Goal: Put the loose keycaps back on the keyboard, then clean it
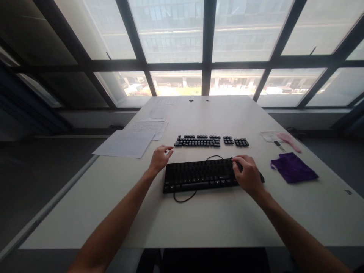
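Observation:
A black keyboard (199,175) lies flat on the white table in front of me, its cable showing at the near and far edges. Its lower row carries keycaps; the upper part is too dark to make out. My right hand (248,172) rests on its right part, fingers bent and closed at the far edge. Behind the keyboard, loose black keycaps (199,142) stand in rows, with two smaller groups, the middle keycaps (228,140) and the right keycaps (241,142). My left hand (159,160) hovers by their left end, thumb and fingers apart, nothing visible between them.
Printed paper sheets (126,143) lie along the table's left side. On the right are a purple cloth pouch (295,167), a pink handled object (289,141), a small dark tool (279,145) and a clear packet (269,136). Windows (176,81) stand beyond the white table (213,220).

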`<state>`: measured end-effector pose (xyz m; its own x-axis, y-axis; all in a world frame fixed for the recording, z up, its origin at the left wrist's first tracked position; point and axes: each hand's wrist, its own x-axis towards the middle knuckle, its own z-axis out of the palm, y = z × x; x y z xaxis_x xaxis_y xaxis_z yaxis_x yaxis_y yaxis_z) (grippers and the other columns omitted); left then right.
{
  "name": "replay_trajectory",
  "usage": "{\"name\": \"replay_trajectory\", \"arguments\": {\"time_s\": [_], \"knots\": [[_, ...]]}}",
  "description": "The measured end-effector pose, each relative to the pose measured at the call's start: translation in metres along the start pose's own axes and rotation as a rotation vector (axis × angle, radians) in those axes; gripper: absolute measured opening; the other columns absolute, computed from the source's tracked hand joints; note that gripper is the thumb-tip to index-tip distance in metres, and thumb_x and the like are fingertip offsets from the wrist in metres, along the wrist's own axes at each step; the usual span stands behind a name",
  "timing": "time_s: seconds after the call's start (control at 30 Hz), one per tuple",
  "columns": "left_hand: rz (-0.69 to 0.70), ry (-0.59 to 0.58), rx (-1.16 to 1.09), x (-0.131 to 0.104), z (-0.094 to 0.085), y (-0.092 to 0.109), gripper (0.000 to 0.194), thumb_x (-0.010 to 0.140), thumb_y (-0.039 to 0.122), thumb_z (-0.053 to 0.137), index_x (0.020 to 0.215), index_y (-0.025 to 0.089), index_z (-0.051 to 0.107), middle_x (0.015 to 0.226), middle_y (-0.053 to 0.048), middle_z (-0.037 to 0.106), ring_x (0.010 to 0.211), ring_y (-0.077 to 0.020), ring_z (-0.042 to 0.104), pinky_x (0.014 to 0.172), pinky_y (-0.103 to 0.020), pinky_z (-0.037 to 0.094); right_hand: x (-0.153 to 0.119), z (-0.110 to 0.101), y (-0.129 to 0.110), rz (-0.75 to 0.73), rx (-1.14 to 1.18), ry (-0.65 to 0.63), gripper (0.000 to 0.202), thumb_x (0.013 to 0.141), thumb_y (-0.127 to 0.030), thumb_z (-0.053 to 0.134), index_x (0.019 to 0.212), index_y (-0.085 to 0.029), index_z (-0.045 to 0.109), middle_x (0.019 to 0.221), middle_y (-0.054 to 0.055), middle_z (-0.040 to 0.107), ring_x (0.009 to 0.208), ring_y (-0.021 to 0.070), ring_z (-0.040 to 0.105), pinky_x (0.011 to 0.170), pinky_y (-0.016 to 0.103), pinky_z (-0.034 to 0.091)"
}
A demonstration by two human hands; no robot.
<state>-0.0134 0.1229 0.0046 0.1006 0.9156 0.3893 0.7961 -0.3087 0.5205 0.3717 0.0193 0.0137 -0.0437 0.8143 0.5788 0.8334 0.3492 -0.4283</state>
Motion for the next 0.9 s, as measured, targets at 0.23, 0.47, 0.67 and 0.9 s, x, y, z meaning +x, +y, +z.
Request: {"name": "replay_trajectory", "arguments": {"time_s": [0.23,0.47,0.67,0.9], "knots": [[0.113,-0.022,0.117,0.044,0.028,-0.030,0.023,0.086,0.023,0.068,0.107,0.021,0.078,0.106,-0.010,0.070,0.105,-0.0269,0.061,0.099,-0.042,0.046,0.076,0.104,-0.075,-0.168,0.070,-0.281,0.023,0.094,-0.017,0.052,0.101,-0.017,0.074,0.104,0.011,0.066,0.103,0.0254,0.053,0.094,0.037,0.043],[0.109,0.020,0.062,0.047,0.038,-0.040,0.017,0.089,0.024,0.069,0.102,0.022,0.079,0.108,-0.009,0.072,0.104,-0.0249,0.061,0.100,-0.041,0.046,0.120,0.168,-0.096,-0.267,-0.141,-0.434,0.029,0.099,-0.020,0.048,0.113,-0.019,0.074,0.118,0.014,0.060,0.113,0.0301,0.045,0.093,0.041,0.037],[0.106,0.028,0.060,0.044,0.042,-0.047,0.016,0.088,0.025,0.072,0.102,0.025,0.080,0.101,-0.007,0.070,0.099,-0.0240,0.059,0.094,-0.038,0.049,0.131,0.190,-0.100,-0.336,-0.175,-0.407,0.029,0.100,-0.020,0.047,0.108,-0.018,0.076,0.118,0.015,0.059,0.112,0.0302,0.043,0.090,0.041,0.035],[0.108,0.020,0.015,0.038,0.042,-0.046,0.012,0.087,0.025,0.073,0.095,0.025,0.082,0.102,-0.006,0.073,0.098,-0.0238,0.060,0.093,-0.039,0.049,0.130,0.198,-0.101,-0.391,-0.157,-0.431,0.024,0.098,-0.023,0.054,0.097,-0.018,0.078,0.115,0.014,0.065,0.113,0.0303,0.044,0.092,0.042,0.034]]}}
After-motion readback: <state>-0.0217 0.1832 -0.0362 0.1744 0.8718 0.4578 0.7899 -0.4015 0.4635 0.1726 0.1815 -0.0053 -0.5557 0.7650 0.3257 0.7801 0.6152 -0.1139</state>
